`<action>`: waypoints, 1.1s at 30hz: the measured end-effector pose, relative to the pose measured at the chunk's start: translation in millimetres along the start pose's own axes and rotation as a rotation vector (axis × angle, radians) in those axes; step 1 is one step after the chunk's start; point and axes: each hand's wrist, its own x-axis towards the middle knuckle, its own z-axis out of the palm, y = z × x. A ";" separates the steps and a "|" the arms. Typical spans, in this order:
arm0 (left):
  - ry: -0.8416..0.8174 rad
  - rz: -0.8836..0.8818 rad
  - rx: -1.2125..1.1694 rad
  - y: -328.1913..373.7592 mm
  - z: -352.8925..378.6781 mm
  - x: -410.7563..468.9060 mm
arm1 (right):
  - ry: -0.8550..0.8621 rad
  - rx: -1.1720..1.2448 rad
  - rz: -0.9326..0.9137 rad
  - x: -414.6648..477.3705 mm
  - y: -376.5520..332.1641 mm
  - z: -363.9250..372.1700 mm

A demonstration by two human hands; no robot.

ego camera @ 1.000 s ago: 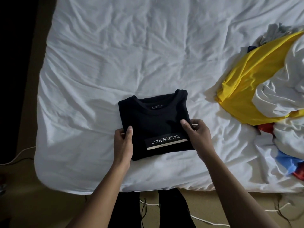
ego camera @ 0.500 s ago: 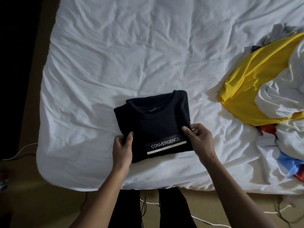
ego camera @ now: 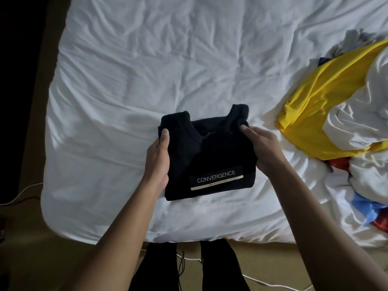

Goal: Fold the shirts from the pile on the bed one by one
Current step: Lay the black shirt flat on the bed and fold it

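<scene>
The white-sheeted bed fills most of the view, its far end and right side cut off. Right of the folded black shirt lies the pile of yellow, white, blue and red garments, partly out of frame. The bed's near edge runs just below the black shirt, whose "CONVERGENCE" label faces up. The left hand grips its left edge and the right hand its right edge. Thumbs lie on top, fingers clamped underneath, hidden by fabric. Below it, dark legs and cables are dim.
</scene>
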 end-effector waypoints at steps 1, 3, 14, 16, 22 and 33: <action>0.019 -0.016 0.013 -2.1 -1.0 2.7 | 0.084 -0.018 -0.054 -1.4 1.4 -2.5; 0.111 -0.023 0.117 -7.8 -3.6 8.5 | 0.236 -0.121 -0.109 -0.4 10.0 -1.8; 0.240 0.038 0.346 5.7 -7.7 14.7 | 0.003 -0.181 0.040 12.5 24.1 0.0; 0.282 0.090 0.371 10.4 -7.6 12.0 | 0.026 -0.202 -0.001 14.9 16.5 1.9; 0.388 0.580 0.701 23.6 10.9 5.9 | -0.097 -0.267 -0.085 20.3 3.7 17.3; -0.401 0.346 1.020 59.7 107.2 42.3 | -0.234 -0.095 -0.046 9.8 5.3 -2.7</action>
